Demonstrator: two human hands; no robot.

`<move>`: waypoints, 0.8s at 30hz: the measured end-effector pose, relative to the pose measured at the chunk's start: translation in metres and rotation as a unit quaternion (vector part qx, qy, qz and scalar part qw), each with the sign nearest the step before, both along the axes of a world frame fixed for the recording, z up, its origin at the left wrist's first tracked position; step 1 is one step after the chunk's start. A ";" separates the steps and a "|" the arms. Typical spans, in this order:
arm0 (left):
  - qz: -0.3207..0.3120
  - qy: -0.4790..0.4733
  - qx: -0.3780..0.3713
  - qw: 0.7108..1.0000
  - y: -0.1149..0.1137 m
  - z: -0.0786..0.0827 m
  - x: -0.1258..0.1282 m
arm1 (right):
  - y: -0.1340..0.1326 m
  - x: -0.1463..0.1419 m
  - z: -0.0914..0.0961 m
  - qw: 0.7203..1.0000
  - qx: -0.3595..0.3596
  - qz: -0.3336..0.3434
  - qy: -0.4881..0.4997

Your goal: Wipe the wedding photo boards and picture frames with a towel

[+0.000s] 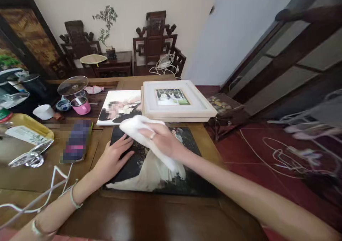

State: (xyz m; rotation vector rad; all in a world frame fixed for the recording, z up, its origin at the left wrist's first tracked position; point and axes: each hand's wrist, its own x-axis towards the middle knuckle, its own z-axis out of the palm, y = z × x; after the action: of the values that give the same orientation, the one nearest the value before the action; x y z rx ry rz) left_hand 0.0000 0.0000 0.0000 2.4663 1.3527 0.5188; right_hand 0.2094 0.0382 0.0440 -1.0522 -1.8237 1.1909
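Observation:
A large dark photo print [184,177] with a white dress in it lies flat on the wooden table [149,219]. My left hand [113,157] rests flat on the print's left edge, fingers spread. My right hand [160,139] presses a white cloth [139,127] onto the upper part of the print, fingers curled over the cloth. A ring shows on one finger and bracelets on my left wrist.
Behind the print lie a second photo [117,109] and a stack of white picture frames [179,102]. To the left are a pink cup [81,105], a yellow tray [29,125], glass lids and white cables. Carved chairs line the wall. A red floor with wire lies to the right.

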 end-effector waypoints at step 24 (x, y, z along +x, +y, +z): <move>0.051 0.074 -0.017 0.996 -0.009 0.009 0.009 | -0.038 0.123 -0.049 0.911 0.305 -0.054 -0.270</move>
State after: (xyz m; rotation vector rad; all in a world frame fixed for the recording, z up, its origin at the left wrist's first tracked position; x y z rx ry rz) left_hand 0.0093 -0.0089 0.0093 2.4592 1.5379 0.3379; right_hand 0.3328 -0.0002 -0.0053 -1.1415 -2.2962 0.2017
